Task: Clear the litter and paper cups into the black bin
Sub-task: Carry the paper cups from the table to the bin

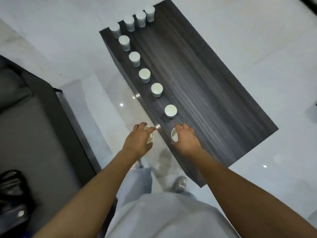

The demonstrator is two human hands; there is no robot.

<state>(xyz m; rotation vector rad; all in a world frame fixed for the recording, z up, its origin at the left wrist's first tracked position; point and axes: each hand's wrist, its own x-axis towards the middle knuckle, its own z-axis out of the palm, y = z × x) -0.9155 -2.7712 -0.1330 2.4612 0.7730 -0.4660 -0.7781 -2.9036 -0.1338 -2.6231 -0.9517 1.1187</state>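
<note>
Left arm: bare, extended forward and down.
Left hand [139, 136]: back up, fingers curled round a paper cup [150, 136], gripping it.
Right arm: bare, extended forward.
Right hand [186, 137]: back up, fingers and thumb curled round a second cup [174, 134].

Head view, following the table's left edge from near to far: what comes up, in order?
Cup in right hand → lone cup → next cup → third cup → fourth cup → fifth cup → far row of four cups across the table end.
</note>
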